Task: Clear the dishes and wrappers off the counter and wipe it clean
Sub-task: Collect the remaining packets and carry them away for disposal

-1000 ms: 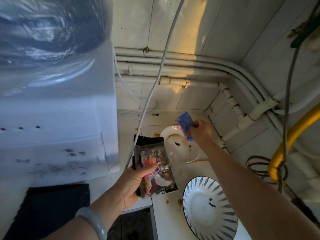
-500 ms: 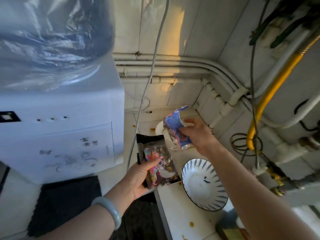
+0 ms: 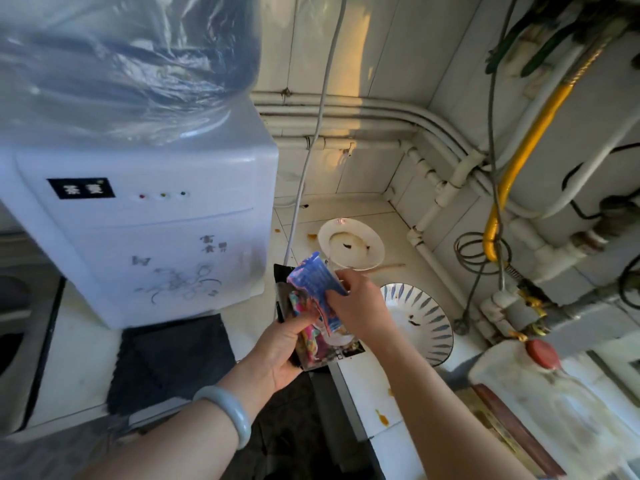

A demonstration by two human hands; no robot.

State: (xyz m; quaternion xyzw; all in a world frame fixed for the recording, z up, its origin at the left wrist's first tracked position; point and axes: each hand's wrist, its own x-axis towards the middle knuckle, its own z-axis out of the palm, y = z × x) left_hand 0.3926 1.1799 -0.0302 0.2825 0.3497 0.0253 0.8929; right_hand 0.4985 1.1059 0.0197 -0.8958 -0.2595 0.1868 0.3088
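Head view: crumpled blue wrapper (image 3: 317, 278) overlaps glossy, colourful packets (image 3: 306, 339).

Whites, blues, pinks
Crinkled blue-and-pink plastic wrapper (image 3: 317, 278); black multicoloured plastic packet (image 3: 311, 342) — white ceramic bowl (image 3: 424, 303) rimmed with blue leaf strokes; white ceramic plate (image 3: 349, 230) smeared brown.

- left hand (image 3: 277, 351) grips stack of wrappers (image 3: 311, 341), thumb on top
- right hand (image 3: 360, 306) pinches blue wrapper (image 3: 317, 277) against the stack
- dirty white plate (image 3: 377, 251) beyond the fingertips
- patterned bowl (image 3: 433, 306) just right of right-hand fingers
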